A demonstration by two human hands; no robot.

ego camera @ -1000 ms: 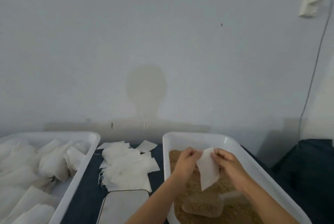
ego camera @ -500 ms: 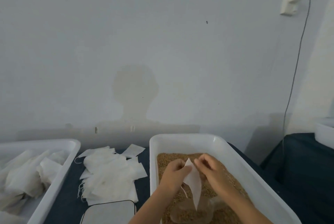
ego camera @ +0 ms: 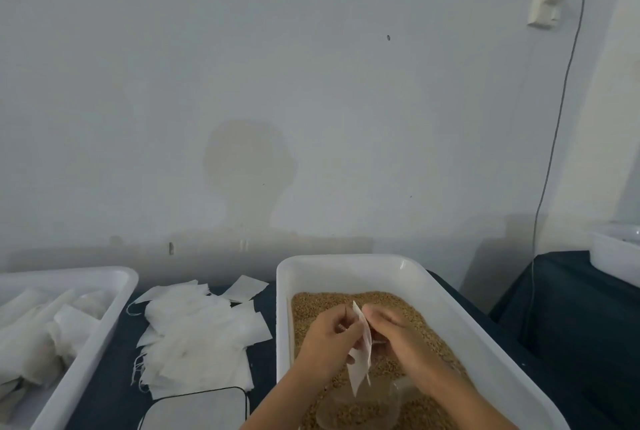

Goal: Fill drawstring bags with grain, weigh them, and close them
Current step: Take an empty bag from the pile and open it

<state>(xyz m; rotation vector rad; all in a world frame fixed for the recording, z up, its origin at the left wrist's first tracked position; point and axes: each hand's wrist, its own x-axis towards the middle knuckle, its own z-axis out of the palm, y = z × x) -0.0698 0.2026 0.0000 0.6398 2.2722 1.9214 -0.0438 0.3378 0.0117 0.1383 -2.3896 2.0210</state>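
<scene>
A small white drawstring bag hangs edge-on over the brown grain in a white tub. My left hand pinches the bag's top from the left and my right hand pinches it from the right, both above the grain. A clear plastic scoop lies in the grain just below the bag, partly hidden by my arms.
A heap of flat empty white bags lies on the dark cloth left of the tub. A white scale sits at the bottom edge. Another white tub with bags stands at far left, and a third tub at far right.
The bag has turned from flat-on to edge-on between my hands and sunk a little toward the grain. The view has swung right, shifting everything leftward in frame.
</scene>
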